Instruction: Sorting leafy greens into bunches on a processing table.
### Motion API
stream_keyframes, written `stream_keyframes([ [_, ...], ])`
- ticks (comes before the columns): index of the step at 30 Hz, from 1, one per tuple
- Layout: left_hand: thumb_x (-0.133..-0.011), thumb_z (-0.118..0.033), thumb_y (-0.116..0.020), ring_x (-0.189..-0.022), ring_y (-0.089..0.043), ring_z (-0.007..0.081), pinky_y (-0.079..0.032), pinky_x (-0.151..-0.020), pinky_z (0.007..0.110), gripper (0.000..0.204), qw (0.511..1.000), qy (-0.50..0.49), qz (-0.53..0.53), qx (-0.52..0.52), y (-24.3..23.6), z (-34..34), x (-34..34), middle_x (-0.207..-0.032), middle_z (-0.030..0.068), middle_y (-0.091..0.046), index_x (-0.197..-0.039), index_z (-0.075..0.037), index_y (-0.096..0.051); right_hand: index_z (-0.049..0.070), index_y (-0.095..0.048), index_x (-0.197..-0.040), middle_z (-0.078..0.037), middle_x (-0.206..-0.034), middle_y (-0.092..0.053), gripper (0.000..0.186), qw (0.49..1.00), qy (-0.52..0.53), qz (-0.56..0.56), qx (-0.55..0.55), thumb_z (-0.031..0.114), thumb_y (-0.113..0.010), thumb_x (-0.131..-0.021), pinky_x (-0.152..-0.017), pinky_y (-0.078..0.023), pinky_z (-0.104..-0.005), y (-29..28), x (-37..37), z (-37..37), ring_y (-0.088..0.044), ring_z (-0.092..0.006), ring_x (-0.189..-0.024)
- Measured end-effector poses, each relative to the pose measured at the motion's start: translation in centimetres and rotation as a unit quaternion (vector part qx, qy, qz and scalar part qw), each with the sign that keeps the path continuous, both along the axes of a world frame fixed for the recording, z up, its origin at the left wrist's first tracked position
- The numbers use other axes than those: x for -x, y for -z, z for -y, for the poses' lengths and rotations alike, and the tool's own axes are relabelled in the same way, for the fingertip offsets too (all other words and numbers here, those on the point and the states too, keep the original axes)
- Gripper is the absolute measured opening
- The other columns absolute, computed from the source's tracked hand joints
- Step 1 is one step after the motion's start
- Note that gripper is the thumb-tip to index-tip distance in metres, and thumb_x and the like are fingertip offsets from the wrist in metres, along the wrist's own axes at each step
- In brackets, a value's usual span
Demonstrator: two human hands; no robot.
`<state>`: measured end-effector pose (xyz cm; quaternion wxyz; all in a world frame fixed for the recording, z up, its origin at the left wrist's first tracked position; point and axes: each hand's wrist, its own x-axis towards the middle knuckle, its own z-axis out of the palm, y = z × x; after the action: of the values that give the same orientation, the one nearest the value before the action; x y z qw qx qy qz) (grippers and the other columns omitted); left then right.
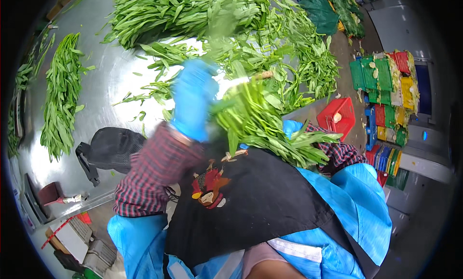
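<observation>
My left hand [194, 99], in a blue glove, is smeared by motion over the metal table. Its fingers cannot be made out; a blurred green streak shows just beyond it. A bunch of long-leaved greens [260, 117] lies across my front, stems toward the table and leaves toward my right forearm. My right hand [292, 128], also blue-gloved, is wrapped under this bunch and mostly hidden by it. Behind the bunch lies a thin piece with a brown end [264, 75], its kind unclear. Loose leafy stems [253, 57] are scattered around it.
A large heap of greens [188, 14] covers the table's far side; another bundle [61, 93] lies at left. A black bag [113, 149] rests near the table's front edge. To the right are a red basket [337, 116], stacked coloured crates [383, 79] and a green net sack [317, 11].
</observation>
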<state>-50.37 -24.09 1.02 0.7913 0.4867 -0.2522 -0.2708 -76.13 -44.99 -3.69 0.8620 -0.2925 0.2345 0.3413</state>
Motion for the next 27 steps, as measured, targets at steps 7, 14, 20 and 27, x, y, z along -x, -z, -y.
stream_keyframes([
  [7,-0.079,-0.037,-0.072,-0.08,-0.061,0.023,-0.049,-0.074,0.036,0.053,0.881,0.216,0.14,-0.396,-2.5,-3.1,2.6,-0.089,0.01,-0.065,-0.117,-0.007,-0.052,0.0,-0.058,-0.124,-0.013,-0.114,-0.065,0.059,1.0,0.021,0.009,-0.015,0.0,-0.069,-0.065,-0.083,-0.052,-0.035,-0.5,0.3,-1.2,-0.065,-0.0204,-0.095],
  [14,-0.09,-0.022,-0.059,-0.074,-0.058,0.0178,-0.048,-0.069,0.03,0.024,0.931,0.147,0.061,-0.329,0.3,-3.7,-3.9,-0.087,0.0053,-0.064,-0.105,-0.004,-0.064,0.001,-0.06,-0.122,-0.012,-0.115,-0.065,0.057,0.999,0.024,-0.005,-0.025,0.0,-0.068,-0.066,-0.084,-0.052,-0.0352,-0.3,1.0,-1.0,-0.065,-0.0211,-0.097],
  [20,-0.084,-0.029,-0.068,-0.073,-0.063,0.0196,-0.05,-0.07,0.032,0.034,0.833,0.17,0.364,-0.381,-3.2,-1.6,0.3,-0.083,0.0075,-0.068,-0.108,-0.006,-0.064,0.001,-0.061,-0.121,-0.012,-0.116,-0.065,0.054,0.996,0.009,-0.062,-0.064,0.0,-0.067,-0.067,-0.085,-0.051,-0.0355,0.4,0.6,-2.2,-0.065,-0.0216,-0.099],
  [27,-0.087,-0.021,-0.064,-0.077,-0.064,0.0178,-0.05,-0.071,0.03,0.02,0.921,0.057,0.255,-0.289,0.4,-0.8,-3.0,-0.088,0.009,-0.069,-0.099,-0.006,-0.066,0.001,-0.044,-0.137,-0.013,-0.133,-0.052,0.069,0.999,0.04,0.021,-0.009,0.003,-0.065,-0.071,-0.097,-0.045,-0.0347,-1.7,0.4,-2.3,-0.056,-0.0213,-0.114],
])
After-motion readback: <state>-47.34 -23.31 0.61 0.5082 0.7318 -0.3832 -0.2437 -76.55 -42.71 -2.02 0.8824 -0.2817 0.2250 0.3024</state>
